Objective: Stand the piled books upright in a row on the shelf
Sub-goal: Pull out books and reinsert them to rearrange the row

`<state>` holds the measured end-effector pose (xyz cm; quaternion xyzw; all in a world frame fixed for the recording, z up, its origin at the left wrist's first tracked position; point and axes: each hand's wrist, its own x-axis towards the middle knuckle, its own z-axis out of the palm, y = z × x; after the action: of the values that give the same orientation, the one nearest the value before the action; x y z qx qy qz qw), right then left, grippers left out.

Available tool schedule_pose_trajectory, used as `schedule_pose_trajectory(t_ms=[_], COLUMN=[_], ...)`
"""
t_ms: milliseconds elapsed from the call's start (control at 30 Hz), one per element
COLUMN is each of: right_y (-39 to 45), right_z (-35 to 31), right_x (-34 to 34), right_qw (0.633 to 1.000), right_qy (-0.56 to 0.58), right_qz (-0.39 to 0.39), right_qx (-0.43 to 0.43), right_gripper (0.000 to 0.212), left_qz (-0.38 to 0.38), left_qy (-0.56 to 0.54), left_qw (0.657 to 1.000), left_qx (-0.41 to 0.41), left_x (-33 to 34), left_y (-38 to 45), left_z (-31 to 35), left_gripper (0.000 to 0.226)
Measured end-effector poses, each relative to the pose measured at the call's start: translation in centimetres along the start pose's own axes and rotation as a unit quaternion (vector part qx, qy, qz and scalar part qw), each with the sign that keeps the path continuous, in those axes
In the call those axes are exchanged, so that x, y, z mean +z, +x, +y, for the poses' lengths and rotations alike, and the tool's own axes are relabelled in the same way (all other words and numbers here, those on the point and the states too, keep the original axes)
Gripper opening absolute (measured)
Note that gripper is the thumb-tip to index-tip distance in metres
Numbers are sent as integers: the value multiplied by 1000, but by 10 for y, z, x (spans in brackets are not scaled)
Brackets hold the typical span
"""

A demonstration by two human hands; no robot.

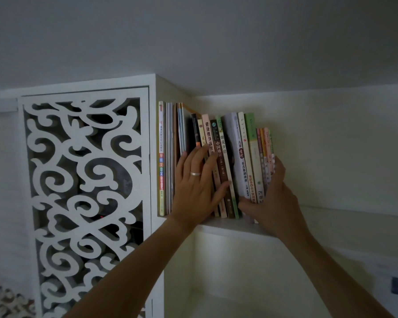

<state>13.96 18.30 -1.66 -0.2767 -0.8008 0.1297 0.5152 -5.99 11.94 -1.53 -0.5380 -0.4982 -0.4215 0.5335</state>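
The shelf (225, 226) is a white recess high on the wall, and it holds a row of books (218, 157) standing spine-out from its left wall toward the middle. The leftmost books, a white spine with coloured squares (161, 157) and several thin grey and orange ones, stand upright against the left wall. Further right the pink, brown and green spines lean a little, tops tilted to the left, and the row ends in a bundle of thin pink and orange books (265, 157) (their titles are too small to read). To the right of that bundle the shelf is bare.

The left hand (198, 182), a ring on one finger, lies flat on the spines near the middle of the row, fingers straight and spread, thumb stretched across the foot of the brown spine (221, 161); its grip is loose, pressing and not clasping. The right hand (271, 198) wraps the right end of the row: fingers curl behind the last thin books, thumb crosses the front low on the white and green spines (251, 157), so its grip clasps that end group.

Left of the shelf stands a white cabinet door (85, 180) with cut-out scrollwork
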Motion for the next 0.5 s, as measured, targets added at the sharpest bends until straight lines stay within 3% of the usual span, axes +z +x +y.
schedule_pose_trajectory(t_ms=[133,333,500], right_y=[0,2,5], right_z=[1,-2,-4], right_x=[-4,-1,2], right_qw=[1000,1000,999], right_qy=[4,-1,-46], right_qz=[-21,-19,-14], right_qx=[-14,-9,-7], right_gripper=[123,128,128], left_qz=[4,-17,-45], left_qy=[-9,-22,-29], left_qw=[1000,991,989], left_qx=[-17,-131,-138], left_x=[-3,-17,-22], left_y=[5,67,81], left_z=[7,12,11], left_gripper=[61,65,52])
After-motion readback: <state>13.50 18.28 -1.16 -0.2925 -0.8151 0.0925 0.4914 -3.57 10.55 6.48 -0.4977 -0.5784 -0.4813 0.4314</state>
